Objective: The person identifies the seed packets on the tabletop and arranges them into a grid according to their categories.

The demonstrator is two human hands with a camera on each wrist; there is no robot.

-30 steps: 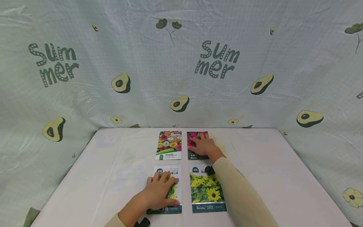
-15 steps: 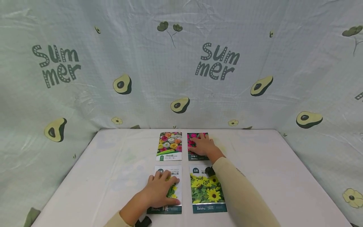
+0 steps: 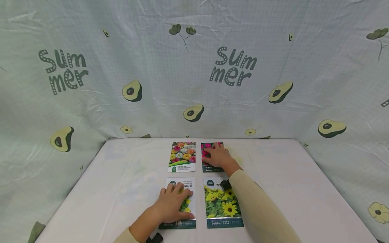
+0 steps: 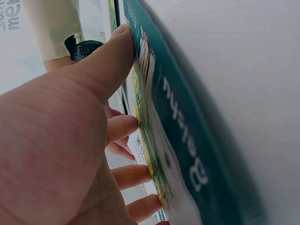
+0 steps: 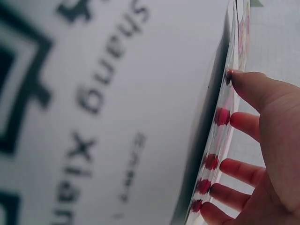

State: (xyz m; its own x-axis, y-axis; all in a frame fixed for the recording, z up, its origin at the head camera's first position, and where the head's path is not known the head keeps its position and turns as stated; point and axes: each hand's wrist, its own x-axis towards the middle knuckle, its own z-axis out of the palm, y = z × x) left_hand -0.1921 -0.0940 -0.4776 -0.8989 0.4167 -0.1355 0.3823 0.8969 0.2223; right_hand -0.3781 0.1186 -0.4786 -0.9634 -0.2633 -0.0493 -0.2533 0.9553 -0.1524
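Observation:
Four flat seed packets lie in two rows. My left hand (image 3: 170,205) rests on the front left packet (image 3: 188,180), which has yellow flowers and a dark green lower band. Its fingers are spread, and in the left wrist view the thumb and fingertips touch the packet's face (image 4: 180,126). My right hand (image 3: 216,157) lies with spread fingers on the back right packet (image 3: 211,169), printed with pink flowers; its fingertips touch the surface in the right wrist view. The hand hides much of that picture. Beneath my right forearm is the front right packet (image 3: 220,206) with yellow flowers.
The back left packet (image 3: 183,155) shows mixed-colour blooms. All packets sit on a white-covered table (image 3: 121,189). A pale cloth (image 3: 161,77) with avocado prints hangs behind the table and along its sides. Dark wrist cameras (image 3: 225,185) are on both wrists.
The head view has shifted very slightly. Both hands stay on the same packets, and the packets keep their places.

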